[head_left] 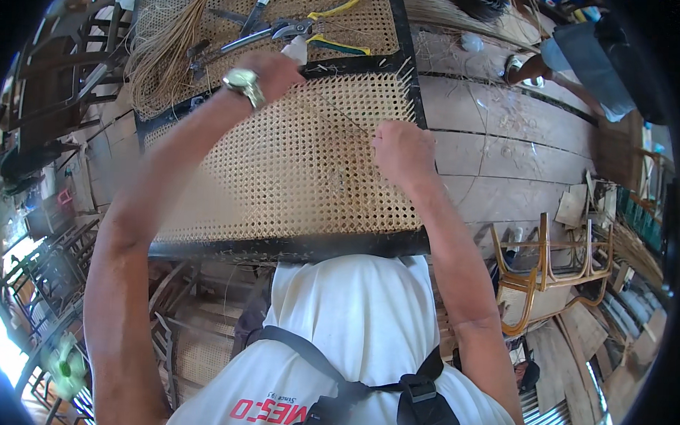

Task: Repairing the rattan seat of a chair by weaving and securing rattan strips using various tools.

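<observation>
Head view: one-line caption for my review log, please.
Both hands work a thin cane strand across a woven cane panel: left hand at the far frame edge, right hand pinching it.

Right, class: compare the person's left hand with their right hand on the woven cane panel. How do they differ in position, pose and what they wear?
The left hand reaches to the far black frame edge of the woven cane panel; the right hand works nearer, by the panel's right edge. The left wrist wears a wristwatch; the right wrist is bare. The right hand pinches a thin cane strand; the left hand's grip is hidden. Both are bare, seen from the back.
</observation>
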A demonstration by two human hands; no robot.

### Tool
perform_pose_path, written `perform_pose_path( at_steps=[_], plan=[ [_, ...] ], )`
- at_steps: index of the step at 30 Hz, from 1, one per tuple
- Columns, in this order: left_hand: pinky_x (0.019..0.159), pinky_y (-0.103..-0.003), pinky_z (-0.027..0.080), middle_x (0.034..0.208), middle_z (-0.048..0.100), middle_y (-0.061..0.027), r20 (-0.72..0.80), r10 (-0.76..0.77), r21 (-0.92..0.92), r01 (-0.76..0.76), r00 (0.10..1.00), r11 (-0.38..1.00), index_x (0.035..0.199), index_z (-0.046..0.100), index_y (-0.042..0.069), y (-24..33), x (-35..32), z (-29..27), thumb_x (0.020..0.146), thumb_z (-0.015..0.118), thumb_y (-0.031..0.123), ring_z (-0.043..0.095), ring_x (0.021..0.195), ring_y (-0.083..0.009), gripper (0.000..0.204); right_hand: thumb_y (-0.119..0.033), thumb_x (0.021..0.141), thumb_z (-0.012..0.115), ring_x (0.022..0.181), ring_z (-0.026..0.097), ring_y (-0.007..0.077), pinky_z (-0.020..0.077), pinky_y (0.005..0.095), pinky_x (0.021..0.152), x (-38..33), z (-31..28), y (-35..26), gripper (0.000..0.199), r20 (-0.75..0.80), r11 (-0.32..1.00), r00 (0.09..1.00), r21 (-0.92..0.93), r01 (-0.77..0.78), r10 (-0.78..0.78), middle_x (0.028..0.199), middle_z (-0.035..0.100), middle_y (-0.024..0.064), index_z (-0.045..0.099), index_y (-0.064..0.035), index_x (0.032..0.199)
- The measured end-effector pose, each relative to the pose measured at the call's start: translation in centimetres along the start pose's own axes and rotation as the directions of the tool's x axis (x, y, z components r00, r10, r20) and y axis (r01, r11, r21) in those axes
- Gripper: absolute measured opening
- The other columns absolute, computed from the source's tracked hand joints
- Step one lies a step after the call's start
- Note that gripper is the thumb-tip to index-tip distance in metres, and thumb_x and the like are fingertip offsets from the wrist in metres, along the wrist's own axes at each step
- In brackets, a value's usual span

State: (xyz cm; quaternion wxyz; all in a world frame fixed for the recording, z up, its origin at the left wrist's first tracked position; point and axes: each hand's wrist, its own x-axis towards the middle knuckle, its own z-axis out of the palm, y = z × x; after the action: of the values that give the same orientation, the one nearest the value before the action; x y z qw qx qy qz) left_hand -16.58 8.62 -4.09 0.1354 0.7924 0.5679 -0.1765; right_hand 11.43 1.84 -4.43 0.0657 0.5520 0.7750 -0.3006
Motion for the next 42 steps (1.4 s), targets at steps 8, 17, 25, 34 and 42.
perform_pose_path(
  at_steps=[8, 17, 25, 34, 42],
  plan=[
    [0.069, -0.041, 0.056, 0.096, 0.064, -0.0109, -0.109, 0.103, -0.298, -0.132, 0.989, 0.945, 0.1, 0.071, 0.006, 7.4, -1.7, 0.6, 0.093, 0.066, 0.049, 0.067, 0.079, -0.0271, 0.043, -0.017, 0.09, 0.061, 0.099, 0.065, 0.0321, 0.0506, 0.0483, 0.081, -1.0, 1.5, 0.6, 0.017, -0.17, 0.995, 0.983, 0.049, 0.084, -0.075, 0.102, 0.065, 0.0137, 0.066, -0.0052, 0.101],
    [0.078, -0.046, 0.054, 0.093, 0.066, -0.0095, -0.004, 0.189, -0.352, -0.178, 0.982, 0.919, 0.1, 0.069, 0.008, 9.1, -0.5, 1.3, 0.091, 0.069, 0.035, 0.069, 0.088, -0.0311, 0.029, -0.017, 0.093, 0.059, 0.093, 0.064, 0.0321, 0.0495, 0.048, 0.078, -1.4, 3.7, 0.8, 0.011, -0.344, 0.994, 0.936, 0.057, 0.096, -0.071, 0.097, 0.062, 0.0116, 0.063, -0.0071, 0.095],
    [0.063, -0.042, 0.046, 0.072, 0.063, -0.009, -0.201, -0.121, -0.347, 0.045, 0.972, 0.937, 0.078, 0.063, 0.007, -0.4, -1.1, 0.4, 0.081, 0.075, 0.057, 0.063, 0.068, -0.0263, 0.052, -0.019, 0.095, 0.059, 0.083, 0.063, 0.0336, 0.0501, 0.0449, 0.077, 2.8, 3.4, 0.7, 0.015, -0.464, 0.917, 0.859, 0.205, 0.343, -0.217, 0.09, 0.064, 0.0143, 0.064, -0.0051, 0.096],
    [0.072, -0.047, 0.053, 0.083, 0.069, -0.0197, 0.149, -0.186, -0.166, 0.21, 0.971, 0.963, 0.097, 0.066, 0.001, 1.5, -1.1, -1.8, 0.101, 0.054, 0.046, 0.07, 0.077, -0.0345, 0.047, -0.02, 0.095, 0.066, 0.067, 0.057, 0.0087, 0.0468, 0.0279, 0.063, 2.7, -4.0, -2.1, 0.02, -0.306, 0.44, 0.951, 0.848, 0.295, -0.048, 0.073, 0.065, 0.002, 0.072, -0.0008, 0.095],
    [0.076, -0.048, 0.056, 0.09, 0.073, -0.0166, 0.171, 0.145, -0.308, -0.087, 0.975, 0.947, 0.103, 0.068, 0.008, 8.6, -1.2, 0.5, 0.099, 0.051, 0.032, 0.072, 0.086, -0.0347, 0.03, -0.023, 0.08, 0.064, 0.07, 0.069, 0.0281, 0.0529, 0.0393, 0.07, 1.4, 0.2, 4.5, 0.023, 0.038, 0.837, 0.992, 0.533, -0.125, 0.124, 0.073, 0.069, 0.0181, 0.073, -0.0017, 0.081]
  ],
)
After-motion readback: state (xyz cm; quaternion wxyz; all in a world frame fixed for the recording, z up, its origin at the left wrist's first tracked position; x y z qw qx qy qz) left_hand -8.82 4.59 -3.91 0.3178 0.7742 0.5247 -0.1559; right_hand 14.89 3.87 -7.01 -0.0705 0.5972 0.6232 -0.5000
